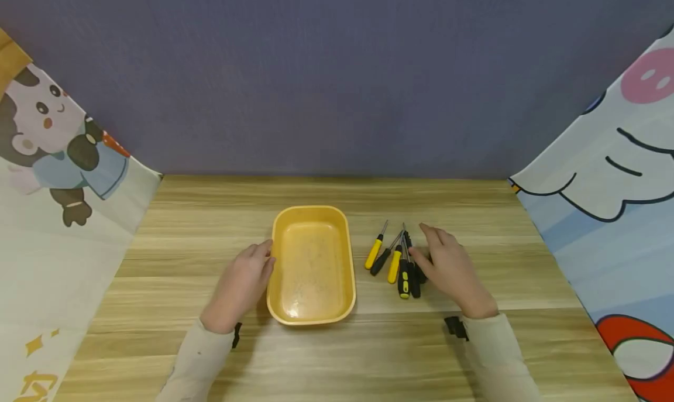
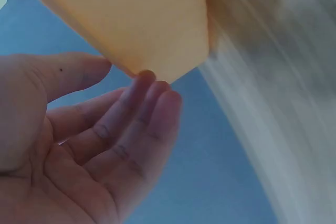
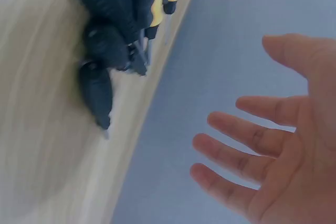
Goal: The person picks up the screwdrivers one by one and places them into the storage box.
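A yellow rectangular plastic tray (image 1: 312,320) stands on the wooden table with nothing in it. The left hand (image 1: 243,284) is at its left side, fingertips at the rim. The left wrist view shows the loosely bent fingers and thumb beside the tray's outer wall (image 2: 163,19). Right of the tray lies a small pile of screwdrivers, among them a yellow-handled one (image 1: 374,254) and a black-and-yellow one (image 1: 403,280). Over the pile's right edge hovers the right hand (image 1: 450,270), fingers spread and holding nothing. It partly hides some black handles (image 3: 105,3).
The wooden table (image 1: 326,367) ends at a dark blue-grey panel (image 1: 337,80) at the back. Cartoon-printed panels stand along the left (image 1: 58,226) and right (image 1: 605,244) sides. Dark straps (image 1: 456,327) show at the wrists.
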Demonstrator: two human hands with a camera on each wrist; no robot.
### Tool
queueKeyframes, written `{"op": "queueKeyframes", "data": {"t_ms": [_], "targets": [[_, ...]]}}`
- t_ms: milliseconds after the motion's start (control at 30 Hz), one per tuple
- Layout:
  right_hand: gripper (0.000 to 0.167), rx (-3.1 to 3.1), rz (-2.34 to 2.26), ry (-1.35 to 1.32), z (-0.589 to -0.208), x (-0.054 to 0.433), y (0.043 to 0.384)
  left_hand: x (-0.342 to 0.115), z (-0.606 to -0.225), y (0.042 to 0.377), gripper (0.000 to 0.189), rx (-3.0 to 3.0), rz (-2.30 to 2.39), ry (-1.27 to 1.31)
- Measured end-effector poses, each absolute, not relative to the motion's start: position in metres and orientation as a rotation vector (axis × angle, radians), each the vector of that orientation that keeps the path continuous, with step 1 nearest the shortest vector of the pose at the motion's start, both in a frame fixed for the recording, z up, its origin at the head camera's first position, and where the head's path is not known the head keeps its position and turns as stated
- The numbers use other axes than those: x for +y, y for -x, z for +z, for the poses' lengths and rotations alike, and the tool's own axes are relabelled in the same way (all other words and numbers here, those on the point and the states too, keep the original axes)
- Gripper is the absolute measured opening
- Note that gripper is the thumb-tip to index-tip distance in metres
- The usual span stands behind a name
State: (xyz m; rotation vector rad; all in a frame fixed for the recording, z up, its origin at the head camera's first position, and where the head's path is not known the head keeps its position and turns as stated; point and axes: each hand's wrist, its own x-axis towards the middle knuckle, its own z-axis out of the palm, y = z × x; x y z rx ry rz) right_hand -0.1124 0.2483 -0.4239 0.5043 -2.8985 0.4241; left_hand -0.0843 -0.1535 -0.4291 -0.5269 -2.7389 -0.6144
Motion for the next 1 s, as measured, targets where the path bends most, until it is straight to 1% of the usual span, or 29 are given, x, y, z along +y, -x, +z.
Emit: {"op": "queueKeyframes", "data": {"t_ms": [233, 400, 533, 667, 833, 1000], "targets": [[0.052, -2.966, 0.455, -0.416, -0.431, 0.262, 0.114, -0.156, -0.43, 0.088, 0.035, -2.825, -0.796, 0.453], [0.045, -3.033, 0.614, -0.264, -0.436, 0.269, 0.118, -0.158, -0.43, 0.09, 0.036, -2.859, -0.903, 0.413], [0.043, -3.099, 0.811, -0.071, -0.437, 0.272, 0.12, -0.159, -0.43, 0.09, 0.037, -2.86, -0.923, 0.415], [0.044, -3.152, 0.865, 0.088, -0.441, 0.275, 0.121, -0.16, -0.43, 0.09, 0.036, -2.86, -0.925, 0.411], [0.047, -3.18, 0.915, 0.21, -0.447, 0.278, 0.121, -0.159, -0.431, 0.09, 0.037, -2.861, -0.917, 0.409], [0.04, -3.172, 1.018, 0.31, -0.451, 0.278, 0.119, -0.159, -0.432, 0.089, 0.037, -2.872, -0.91, 0.401]]}}
